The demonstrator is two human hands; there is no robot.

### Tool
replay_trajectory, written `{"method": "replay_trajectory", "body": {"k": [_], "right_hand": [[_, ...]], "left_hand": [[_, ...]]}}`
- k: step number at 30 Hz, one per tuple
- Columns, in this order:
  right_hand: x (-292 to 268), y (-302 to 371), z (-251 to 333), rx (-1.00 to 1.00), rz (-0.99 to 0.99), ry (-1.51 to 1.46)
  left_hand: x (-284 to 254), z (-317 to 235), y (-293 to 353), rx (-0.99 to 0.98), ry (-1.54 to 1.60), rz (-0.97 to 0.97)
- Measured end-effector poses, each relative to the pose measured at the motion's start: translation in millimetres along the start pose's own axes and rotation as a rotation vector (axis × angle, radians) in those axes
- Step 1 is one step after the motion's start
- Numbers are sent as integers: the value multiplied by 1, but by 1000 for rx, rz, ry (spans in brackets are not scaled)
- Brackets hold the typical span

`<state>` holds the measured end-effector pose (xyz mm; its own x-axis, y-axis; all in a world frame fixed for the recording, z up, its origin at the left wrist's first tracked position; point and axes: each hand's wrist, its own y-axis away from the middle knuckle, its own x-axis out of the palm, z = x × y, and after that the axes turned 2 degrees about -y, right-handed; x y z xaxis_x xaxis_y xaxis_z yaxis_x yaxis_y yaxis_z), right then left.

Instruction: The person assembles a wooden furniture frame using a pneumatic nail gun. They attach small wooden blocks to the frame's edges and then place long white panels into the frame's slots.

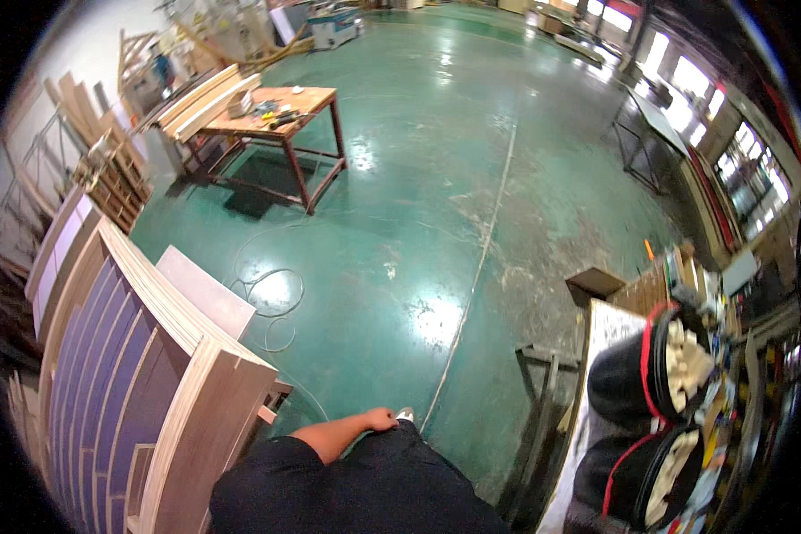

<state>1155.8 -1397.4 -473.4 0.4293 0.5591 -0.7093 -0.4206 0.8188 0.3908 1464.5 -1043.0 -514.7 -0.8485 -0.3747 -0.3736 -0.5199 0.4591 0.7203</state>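
currently, the left hand (382, 419) hangs low in front of the body, its fingers curled in loosely by the dark trousers (411, 463) and just beside a white shoe (406, 414); the view is too small to tell whether it grips anything. the right hand is out of view, so i cannot tell its state, or whether the two hands are together or apart. to the left of the arm, and near it, stands a large wooden piece (203, 400) with pale layered edges and a purple, striped side, the bulkiest thing close to the left hand but not touched by it. a pale flat board (206, 289) sticks out just beyond it, and a thin cable (276, 270) lies in loops on the glossy green floor (400, 222). farther off on the left, a workbench (307, 100) with reddish legs bears long wooden strips (206, 109) and some small tools (285, 117). on the right, well apart from the hand, two black round containers stand side by side, the farther one (616, 374) and the nearer one (607, 472), each with a red strap and cream-coloured pieces inside; a brown box (645, 292) sits beyond them.
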Motion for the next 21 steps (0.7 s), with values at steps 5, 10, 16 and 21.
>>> {"method": "replay_trajectory", "body": {"k": [5,10,16,21], "right_hand": [[99,-83,142,-270,379,216],[163,-162,344,267,654,-288],[337,-274,526,-44,948,300],[555,-333,737,-694,1110,844]], "left_hand": [[-132,-5,-84,-85,-4,-156],[-257,-56,-163,143,136,-233],[-397,43,-171,31,247,-363],[-420,209,-106,-534,886,-833]]}}
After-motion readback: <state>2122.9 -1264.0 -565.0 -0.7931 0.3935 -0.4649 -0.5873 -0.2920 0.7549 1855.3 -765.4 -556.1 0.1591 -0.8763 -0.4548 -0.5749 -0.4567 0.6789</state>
